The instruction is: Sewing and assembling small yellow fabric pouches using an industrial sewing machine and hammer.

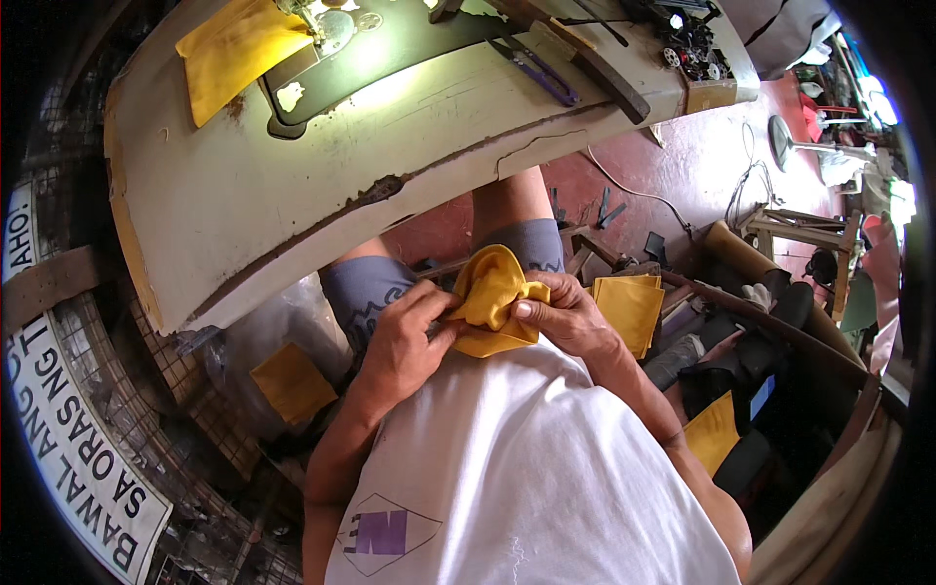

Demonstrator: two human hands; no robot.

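Note:
Above my lap, a folded, bunched yellow piece of soft material [492, 292], like cloth or thin leather, is held between both hands. My left hand [414, 327] pinches its left edge between thumb and fingers. On the opposite side my right hand [565, 312] grips it, with the thumb pressed on top. The middle of the piece bulges up in a rounded fold, and a flatter flap hangs toward me. Its inside is partly hidden by the folds.
A worn table [292, 185] with a lit sewing machine [331, 29] stands ahead, a yellow panel [239, 58] at its left and purple-handled scissors [536, 73] at right. Stacked yellow pieces [627, 312] lie right of me; another yellow piece [292, 382] rests at left. Rolls of material [780, 283] crowd the right.

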